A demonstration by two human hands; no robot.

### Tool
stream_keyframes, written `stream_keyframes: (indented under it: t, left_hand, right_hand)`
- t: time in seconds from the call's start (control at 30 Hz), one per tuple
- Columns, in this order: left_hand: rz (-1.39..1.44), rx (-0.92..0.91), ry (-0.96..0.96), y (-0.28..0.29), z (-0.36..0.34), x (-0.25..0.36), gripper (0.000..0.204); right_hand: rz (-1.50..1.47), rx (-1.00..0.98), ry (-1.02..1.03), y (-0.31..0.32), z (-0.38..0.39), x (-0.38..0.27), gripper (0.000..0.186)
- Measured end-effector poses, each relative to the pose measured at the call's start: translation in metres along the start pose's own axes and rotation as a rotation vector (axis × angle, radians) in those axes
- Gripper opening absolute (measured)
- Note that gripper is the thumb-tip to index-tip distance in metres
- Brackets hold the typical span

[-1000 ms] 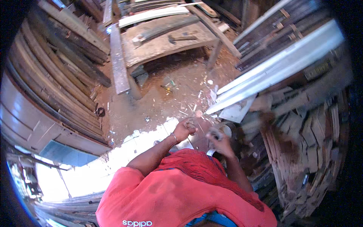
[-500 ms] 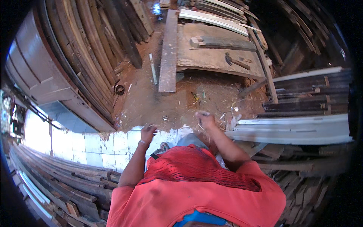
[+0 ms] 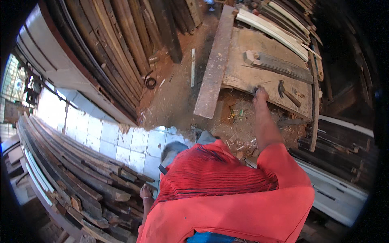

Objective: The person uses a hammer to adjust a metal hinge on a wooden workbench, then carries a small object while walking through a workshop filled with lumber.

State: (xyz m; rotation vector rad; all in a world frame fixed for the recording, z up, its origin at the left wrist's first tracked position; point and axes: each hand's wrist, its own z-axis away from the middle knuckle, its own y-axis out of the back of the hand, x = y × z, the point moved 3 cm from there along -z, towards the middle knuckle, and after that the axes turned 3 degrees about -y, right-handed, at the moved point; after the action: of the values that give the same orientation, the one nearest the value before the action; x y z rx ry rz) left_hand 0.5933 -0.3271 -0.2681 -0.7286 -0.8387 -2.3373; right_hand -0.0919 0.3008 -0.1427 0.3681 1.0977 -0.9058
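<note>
My right hand (image 3: 261, 95) reaches forward to the near edge of a worn wooden tabletop (image 3: 243, 75). Its fingers are drawn together at the board's edge, and whatever may be between them is too small to make out. A thin, nail-like piece (image 3: 265, 82) lies just beyond the fingertips. To the right of this hand rests a claw hammer (image 3: 289, 94) with a wooden handle, beside a small wood scrap (image 3: 299, 94). Farther back lies a thick grey timber (image 3: 283, 67). My left hand (image 3: 146, 191) hangs low at my side near stacked planks, its fingers mostly hidden.
A long paint-spotted plank (image 3: 214, 65) runs along the tabletop's left side. Tall boards (image 3: 117, 44) lean at the left beside a panelled door (image 3: 52, 56). Long planks (image 3: 81, 170) are stacked at lower left. Debris litters the dirt floor (image 3: 174, 93), which meets white tiles (image 3: 131, 141).
My right hand has moved from in front of my body to the tabletop's edge. The left has dropped back to my side. My body has moved closer to the tabletop, and the view has turned.
</note>
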Motion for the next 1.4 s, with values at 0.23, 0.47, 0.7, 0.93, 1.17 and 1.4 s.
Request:
stream_keyframes:
  t: [0.23, 0.47, 0.7, 0.93, 1.17, 1.4]
  left_hand:
    - [0.359, 0.096, 0.211, -0.099, 0.049, 0.03, 0.032]
    - [0.414, 0.242, 0.258, -0.052, -0.013, 0.048, 0.033]
    - [0.483, 0.322, 0.327, 0.058, -0.113, 0.036, 0.036]
    - [0.446, 0.33, 0.142, 0.203, -0.201, 0.133, 0.031]
    - [0.445, 0.052, 0.033, 0.308, -0.326, 0.171, 0.028]
    - [-0.003, -0.234, 0.088, 0.405, -0.464, 0.203, 0.024]
  right_hand:
    - [0.464, -0.409, 0.282, -0.146, 0.126, 0.057, 0.027]
    - [0.99, -1.439, 0.699, -0.231, 0.398, 0.202, 0.028]
    - [1.808, -1.603, 0.087, -0.248, 0.42, 0.376, 0.026]
    - [1.79, -1.201, -0.15, -0.294, 0.498, 0.408, 0.026]
    - [1.757, -2.0, 0.765, -0.4, 0.622, 0.52, 0.05]
    - [1.627, -1.708, 0.363, -0.489, 0.781, 0.511, 0.06]
